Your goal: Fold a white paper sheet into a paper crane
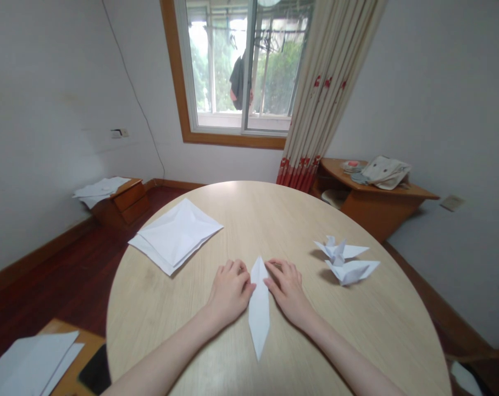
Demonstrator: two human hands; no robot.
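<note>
A long, narrow folded white paper [259, 313], pointed at both ends, lies lengthwise on the round table [270, 206] in front of me. Along its left edge, my left hand [232, 289] has its fingers curled, with the thumb tip on the paper. From the opposite side, my right hand [288, 289] touches the paper with thumb and index finger, the other fingers bent. Both hands are closed at the paper's upper half, holding it between them. Two folded white paper cranes [352, 270] sit close together to the right of my right hand.
Square white sheets [179, 231] are stacked at the table's left. More paper [35, 363] lies on a wooden surface at lower left, beside a dark flat object [96, 371]. A cloth bag [385, 171] rests on the corner desk [377, 195]. A low drawer cabinet [128, 201] stands far left.
</note>
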